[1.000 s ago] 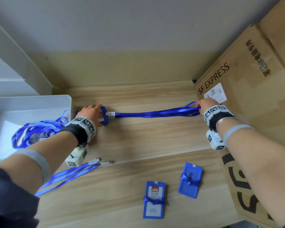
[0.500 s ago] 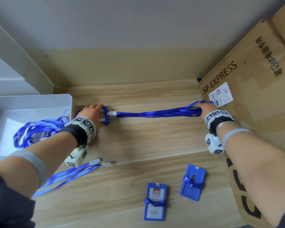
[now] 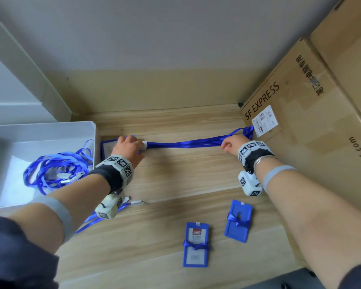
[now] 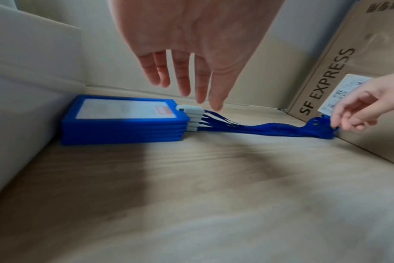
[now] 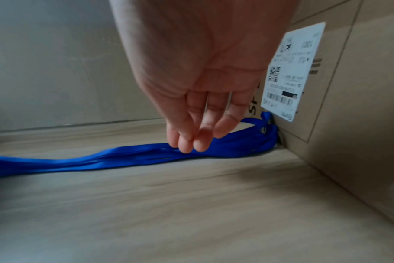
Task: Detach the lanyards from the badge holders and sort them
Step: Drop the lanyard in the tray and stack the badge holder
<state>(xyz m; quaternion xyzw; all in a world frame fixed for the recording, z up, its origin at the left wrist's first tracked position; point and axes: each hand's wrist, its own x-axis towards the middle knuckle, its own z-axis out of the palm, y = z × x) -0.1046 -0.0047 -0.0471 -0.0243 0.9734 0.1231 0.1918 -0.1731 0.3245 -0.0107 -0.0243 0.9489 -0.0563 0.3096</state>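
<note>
A stack of several blue badge holders [image 4: 124,124] lies flat on the wooden table against the white bin, also in the head view as the stack [image 3: 107,147]. Its white clips [image 4: 191,117] carry a bundle of blue lanyards [image 4: 259,130] that runs right to the cardboard box. My left hand [image 4: 191,92] hovers just above the clips with straight fingers and holds nothing. My right hand [image 5: 191,144] rests its straight fingertips on the lanyard bundle [image 5: 124,158] near its looped far end. In the head view the left hand [image 3: 133,142] and right hand [image 3: 227,143] sit at either end of the bundle [image 3: 186,143].
The white bin [image 3: 50,130] at left holds a tangle of loose blue lanyards [image 3: 56,170]. Another loose lanyard [image 3: 133,203] lies under my left forearm. Two badge holders with lanyards wrapped round them [image 3: 196,245] [image 3: 238,221] lie near the front edge. A large cardboard box [image 3: 300,122] walls off the right side.
Both hands have let go: the left no longer grips the holder stack, the right no longer pulls the lanyard ends. The bundle now lies slack on the table.
</note>
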